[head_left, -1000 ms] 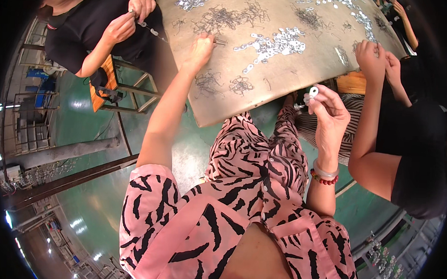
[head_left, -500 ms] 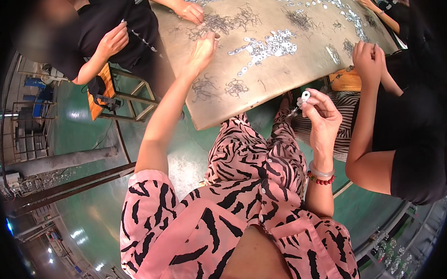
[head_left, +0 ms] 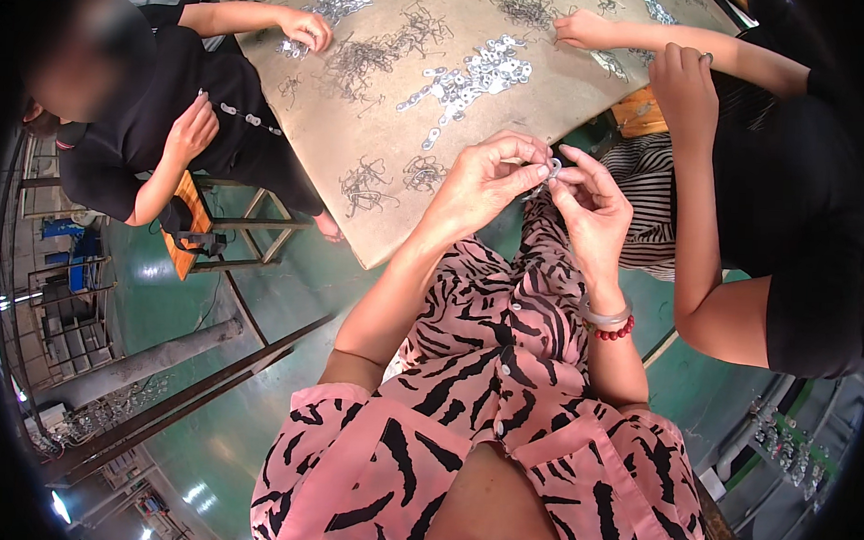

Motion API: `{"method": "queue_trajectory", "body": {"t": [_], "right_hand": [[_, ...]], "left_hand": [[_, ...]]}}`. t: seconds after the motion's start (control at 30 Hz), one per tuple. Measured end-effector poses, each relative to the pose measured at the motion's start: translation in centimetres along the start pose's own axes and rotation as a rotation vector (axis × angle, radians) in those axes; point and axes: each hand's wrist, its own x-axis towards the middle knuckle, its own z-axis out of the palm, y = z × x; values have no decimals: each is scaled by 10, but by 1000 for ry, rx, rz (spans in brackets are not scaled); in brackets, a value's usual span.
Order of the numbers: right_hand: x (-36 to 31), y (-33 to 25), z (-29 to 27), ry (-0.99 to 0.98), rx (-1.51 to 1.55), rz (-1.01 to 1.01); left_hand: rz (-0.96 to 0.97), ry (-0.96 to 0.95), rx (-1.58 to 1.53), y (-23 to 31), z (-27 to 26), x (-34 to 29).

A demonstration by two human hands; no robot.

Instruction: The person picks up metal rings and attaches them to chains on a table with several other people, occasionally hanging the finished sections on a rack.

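Metal tabs (head_left: 472, 81) heaped 12 o'clock, wire hooks (head_left: 366, 188) 11 o'clock on surface (head_left: 327, 138); co-worker's arm (head_left: 696, 194) 2-3 o'clock. Left hand (head_left: 483, 184) since left surface: fingers together beside right hand (head_left: 597, 217), clamped on holed tab (head_left: 555, 167), 1-2 o'clock.

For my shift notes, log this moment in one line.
right hand: holding metal link | left hand: at link, grip unclear | table: wire hooks, flat metal links

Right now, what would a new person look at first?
Probably the pink, black-striped clothing filling the lower middle. Above it, the left hand and right hand meet at a small silvery holed piece. Beyond lies a pile of shiny silvery flat pieces on the brown tabletop.
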Motion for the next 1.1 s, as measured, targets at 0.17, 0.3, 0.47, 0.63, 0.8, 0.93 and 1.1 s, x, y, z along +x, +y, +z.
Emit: {"method": "queue_trajectory", "body": {"t": [0.17, 0.3, 0.47, 0.63, 0.8, 0.93, 1.1], "right_hand": [[-6, 6, -2, 73, -371, -251], [-6, 2, -1, 42, -451, -432], [6, 3, -10, 112, -136, -227], [98, 34, 13, -145, -565, -384], [164, 92, 28, -316, -1097, -577], [162, 95, 31, -309, -1182, -602], [140, 77, 18, -265, -593, -234]], "left_hand": [[-123, 61, -52, 0, 8, -2], [-82, 94, -51, -1, 12, -5], [-39, 124, 22, 6, 11, -14], [-40, 106, 8, 2, 7, -24], [-42, 87, 64, 6, 6, -28], [-53, 99, 99, 6, 1, -31], [-38, 116, 125, -4, -1, -24]]}}
